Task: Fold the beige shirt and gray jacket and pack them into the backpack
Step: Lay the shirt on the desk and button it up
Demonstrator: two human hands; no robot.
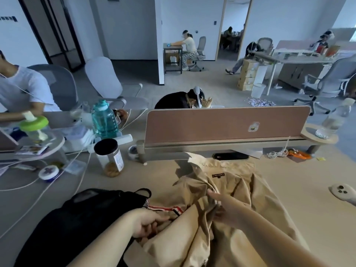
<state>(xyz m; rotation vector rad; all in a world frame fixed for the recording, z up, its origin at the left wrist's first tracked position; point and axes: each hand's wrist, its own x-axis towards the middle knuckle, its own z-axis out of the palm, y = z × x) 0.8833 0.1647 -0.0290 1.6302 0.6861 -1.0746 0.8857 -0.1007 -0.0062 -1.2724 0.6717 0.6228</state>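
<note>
Shirt [231,189] on desk [308,180], directly in front; rumpled, not yet folded; collar and neck label at far end, hem toward body. Backpack [86,218] just left of shirt, touching its edge, lying flat; open or zipped, cannot tell. Jacket not in view.

Left hand [146,222]: fingers curled round shirt's left edge, beside striped trim [163,209]. Right hand [227,209]: at front opening, mid-chest; thumb out, fingers tucked into a fold, pinching cloth.

Step, as judged: spreading and squaring shirt ahead of first fold; task early, nothing packed.

Handling, as judged: light woven cloth, soft, no stiffness of its own; likely to sag and bunch if lifted from one point; not slippery, not fragile; collar the only firmer part. Best taken at two points well apart (shoulder seams or collar ends) and drawn flat; then side edges in toward middle, hem up to collar. Front opening worth aligning first, else a lopsided fold.

Risk: loose cloth dragged onto backpack and creased; jar [109,157] and bottle [104,120] to the far left, well apart from shirt, so little danger there.
</note>
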